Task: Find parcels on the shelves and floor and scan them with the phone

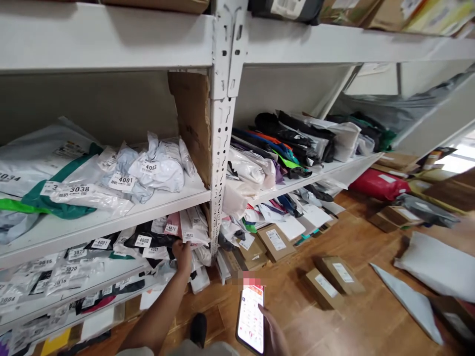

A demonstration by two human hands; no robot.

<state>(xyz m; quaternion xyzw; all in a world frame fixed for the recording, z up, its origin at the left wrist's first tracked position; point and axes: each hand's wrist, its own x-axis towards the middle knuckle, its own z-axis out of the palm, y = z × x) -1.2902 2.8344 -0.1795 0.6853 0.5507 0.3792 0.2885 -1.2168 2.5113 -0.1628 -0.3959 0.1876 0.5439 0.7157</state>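
Observation:
My left hand [181, 254] reaches to the middle shelf on the left. Its curled fingers pinch the edge of a plastic mailing bag [195, 228], near the label 4012. Beside that hand lie a black bag [154, 238] labelled 4008 and a pink bag [172, 223] labelled 4011. Exactly which edge the fingertips grip is partly hidden. Low in front of me, my right hand [272, 329] is closed around a smartphone [251, 319]. Its screen is lit and shows rows of icons, and the thumb rests at the screen's right edge.
A white perforated post [221, 148] divides the shelving. The upper left shelf [170, 203] carries bagged parcels, some labelled 4001 and 3038. More bags [293, 143] fill the right bay. Cardboard boxes [326, 282], a white parcel [438, 264] and a red parcel [378, 185] lie on the wooden floor.

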